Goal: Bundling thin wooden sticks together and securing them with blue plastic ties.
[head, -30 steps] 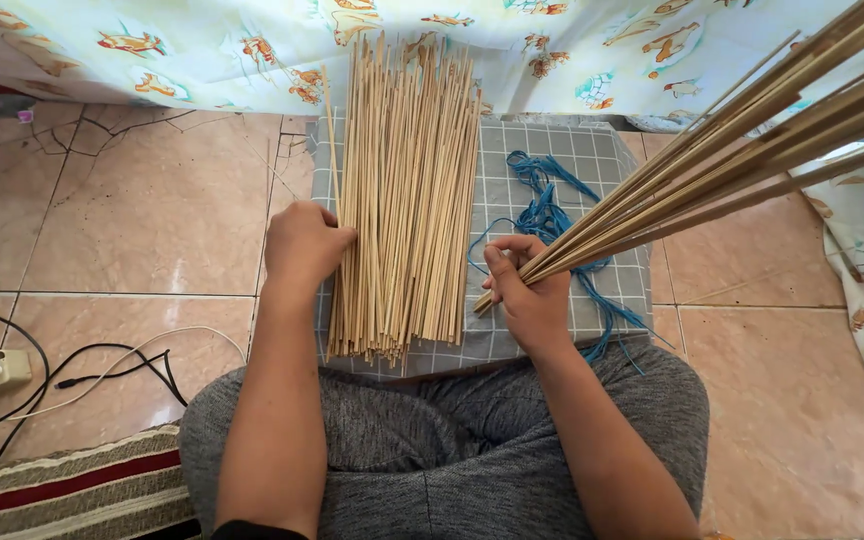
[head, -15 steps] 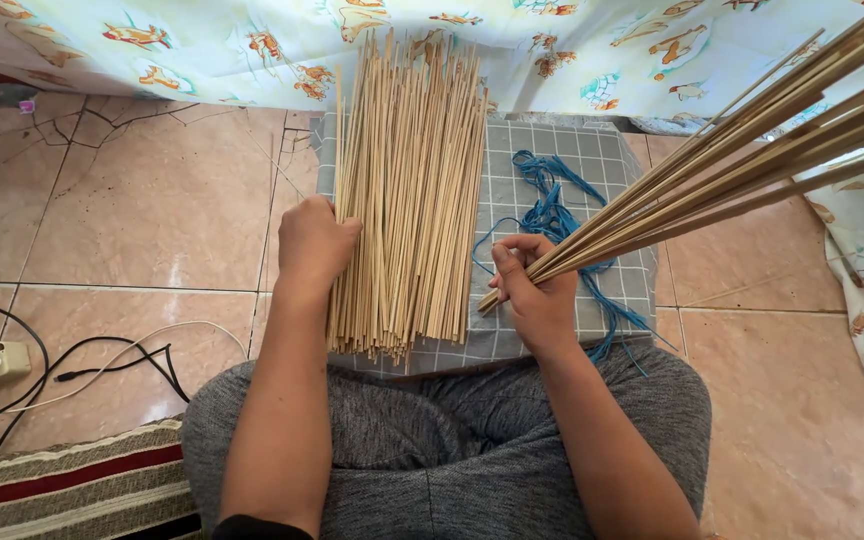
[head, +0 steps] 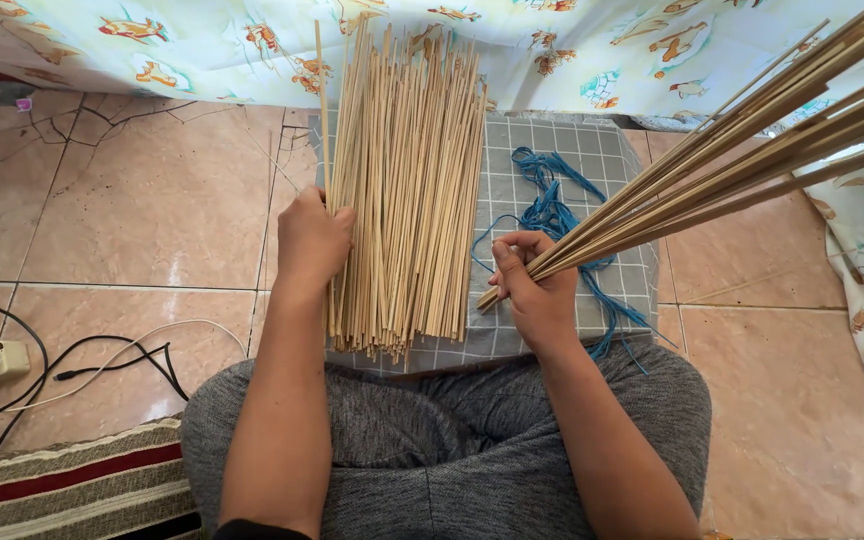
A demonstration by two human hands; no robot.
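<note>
While the left hand (head: 310, 240) pinches one stick (head: 323, 130) at the left edge of the pile (head: 407, 190) on the grey mat (head: 592, 160), the right hand (head: 537, 290) is clamped around a bundle (head: 752, 150) that fans up and to the right. Risk: the pinched stick looks thin, so it could snag neighbours and scatter the pile, or snap if bent. Gripped only near its low end, the bundle could splay or slip, dropping sticks onto the blue string (head: 552, 215) and tangling there.

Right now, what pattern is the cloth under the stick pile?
Grey cloth with a white grid check, seen in the head view.
</note>
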